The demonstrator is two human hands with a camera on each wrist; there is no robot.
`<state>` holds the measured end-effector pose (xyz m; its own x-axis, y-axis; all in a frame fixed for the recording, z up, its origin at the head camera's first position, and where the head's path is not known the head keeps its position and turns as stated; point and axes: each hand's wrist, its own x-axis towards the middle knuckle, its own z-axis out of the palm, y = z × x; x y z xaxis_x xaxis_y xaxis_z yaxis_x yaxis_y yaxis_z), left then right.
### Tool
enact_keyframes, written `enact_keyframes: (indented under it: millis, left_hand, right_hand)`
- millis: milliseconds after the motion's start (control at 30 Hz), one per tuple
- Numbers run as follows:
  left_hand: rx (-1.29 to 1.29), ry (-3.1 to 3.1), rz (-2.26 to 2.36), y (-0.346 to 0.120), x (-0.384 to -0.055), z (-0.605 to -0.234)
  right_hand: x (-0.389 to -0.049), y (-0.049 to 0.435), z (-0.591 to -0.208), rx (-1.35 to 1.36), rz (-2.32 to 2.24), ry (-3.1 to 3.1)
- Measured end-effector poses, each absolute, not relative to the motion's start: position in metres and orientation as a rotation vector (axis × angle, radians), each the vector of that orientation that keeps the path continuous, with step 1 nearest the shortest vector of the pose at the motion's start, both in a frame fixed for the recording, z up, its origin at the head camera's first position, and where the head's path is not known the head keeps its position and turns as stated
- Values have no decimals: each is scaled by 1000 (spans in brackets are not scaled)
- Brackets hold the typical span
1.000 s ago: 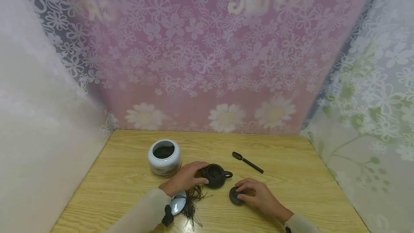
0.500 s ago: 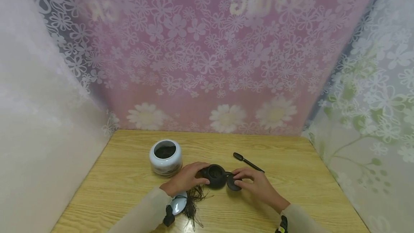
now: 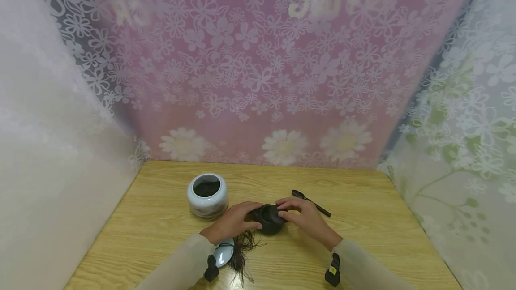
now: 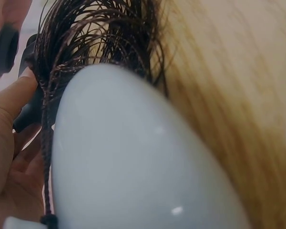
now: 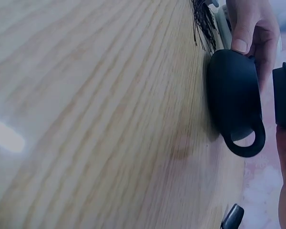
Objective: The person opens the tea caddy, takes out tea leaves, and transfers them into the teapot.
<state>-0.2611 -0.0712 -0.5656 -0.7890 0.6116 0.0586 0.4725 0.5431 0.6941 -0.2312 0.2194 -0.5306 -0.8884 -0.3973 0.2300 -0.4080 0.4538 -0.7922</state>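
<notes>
A small dark teapot stands on the wooden table, its top uncovered. My left hand holds it at the left side, thumb in front and fingers behind. My right hand pinches a round dark teapot lid above the pot. In the right wrist view, a gap separates the lid from the teapot, whose loop handle points away from the left hand. Below my left wrist lies a shiny white lid with a dark tassel; this white lid fills much of the left wrist view.
A white ceramic jar with dark contents stands behind my left hand. A dark scoop lies behind my right hand on the table. Flower-patterned curtains enclose the table at the back and sides.
My right hand has lifted the dark lid off the table and carried it left and up, past the handle, to above the teapot. My left hand keeps its hold on the pot.
</notes>
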Motion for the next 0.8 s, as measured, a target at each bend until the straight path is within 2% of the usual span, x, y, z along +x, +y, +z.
enact_keyframes:
  millis: [800]
  left_hand:
    - [926, 2561, 1104, -72, -263, -569]
  right_hand:
    - [-247, 195, -547, 770, 1520, -2612]
